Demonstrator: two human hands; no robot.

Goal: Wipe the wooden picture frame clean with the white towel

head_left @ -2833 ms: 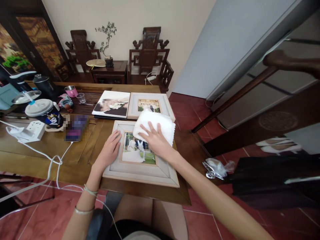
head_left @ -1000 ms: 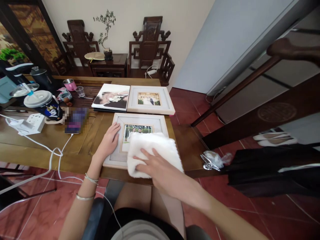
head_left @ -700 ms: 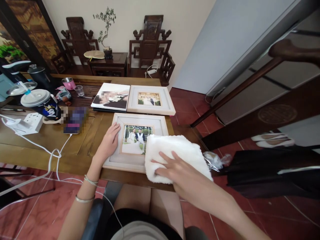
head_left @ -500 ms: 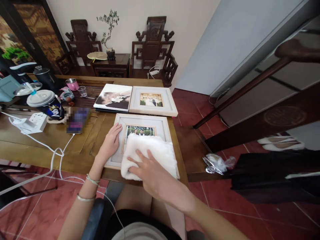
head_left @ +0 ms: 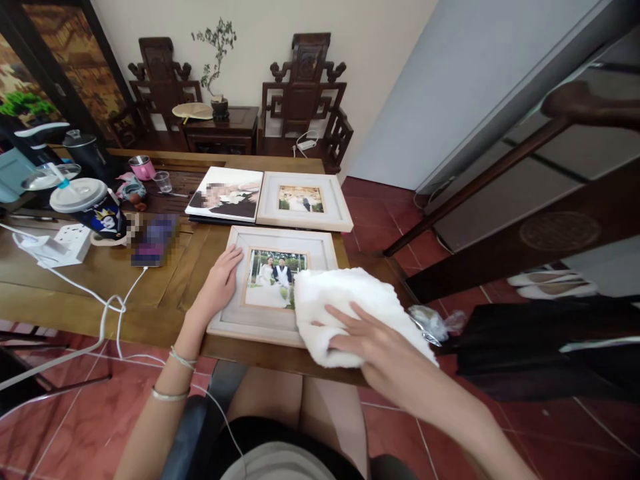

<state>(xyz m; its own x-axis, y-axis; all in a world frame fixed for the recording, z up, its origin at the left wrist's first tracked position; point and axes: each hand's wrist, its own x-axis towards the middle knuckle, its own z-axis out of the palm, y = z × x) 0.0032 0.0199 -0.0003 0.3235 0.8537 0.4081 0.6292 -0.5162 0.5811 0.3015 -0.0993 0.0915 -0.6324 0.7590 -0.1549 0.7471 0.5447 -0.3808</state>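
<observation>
A pale photo frame [head_left: 227,320] with a wedding picture [head_left: 273,280] in it lies flat at the table's near edge. My left hand [head_left: 220,280] holds the frame by its left side, its fingers resting on the border. A fluffy white cloth [head_left: 365,290] covers the frame's lower right corner and hangs out past its right side. On top of the cloth is my right hand [head_left: 367,333], gripping it with the thumb tucked into a fold.
Behind lie a second photo frame [head_left: 345,213] and a photo album [head_left: 225,193]. Leftward on the table [head_left: 165,313] are a phone [head_left: 154,240], a lidded cup [head_left: 95,207], a power strip [head_left: 70,243] and white cables. A plastic bag [head_left: 433,320] sits to the right.
My right hand has slid the white cloth rightward across the frame, uncovering most of the wedding picture. My left hand stays on the frame's left side.
</observation>
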